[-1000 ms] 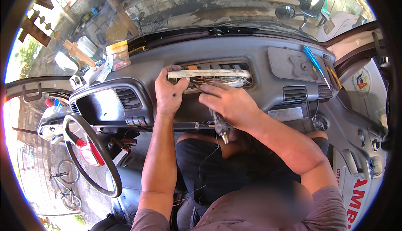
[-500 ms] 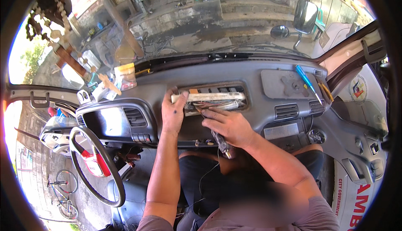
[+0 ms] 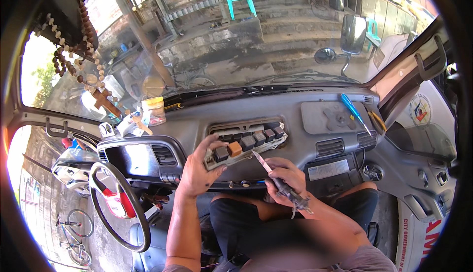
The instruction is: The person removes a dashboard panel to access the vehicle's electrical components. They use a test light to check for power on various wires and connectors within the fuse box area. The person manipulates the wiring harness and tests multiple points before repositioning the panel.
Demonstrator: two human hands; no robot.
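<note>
My left hand (image 3: 196, 173) grips the left end of a relay box (image 3: 246, 150), pulled partly out of the dashboard opening (image 3: 231, 124) and tilted. Its face, with a row of dark relays and one orange relay (image 3: 235, 148), is turned up toward me. In my right hand (image 3: 287, 178) is a probe-like tool (image 3: 282, 186) with a dark, bulky handle and a pale tapered tip. That tip points up-left at the box's lower edge; I cannot tell whether it touches. Behind the box, the wires are hidden.
The steering wheel (image 3: 148, 222) stands at the left. A blue screwdriver (image 3: 352, 109) and yellow-handled pliers (image 3: 378, 121) lie on the right of the dashboard. A yellow-lidded tub (image 3: 154, 112) sits near the windshield; rosary beads (image 3: 96, 75) hang at upper left.
My left hand has turned the relay box so its relays face me. My right hand has moved back from the wires to the right, and its tool now points at the box.
</note>
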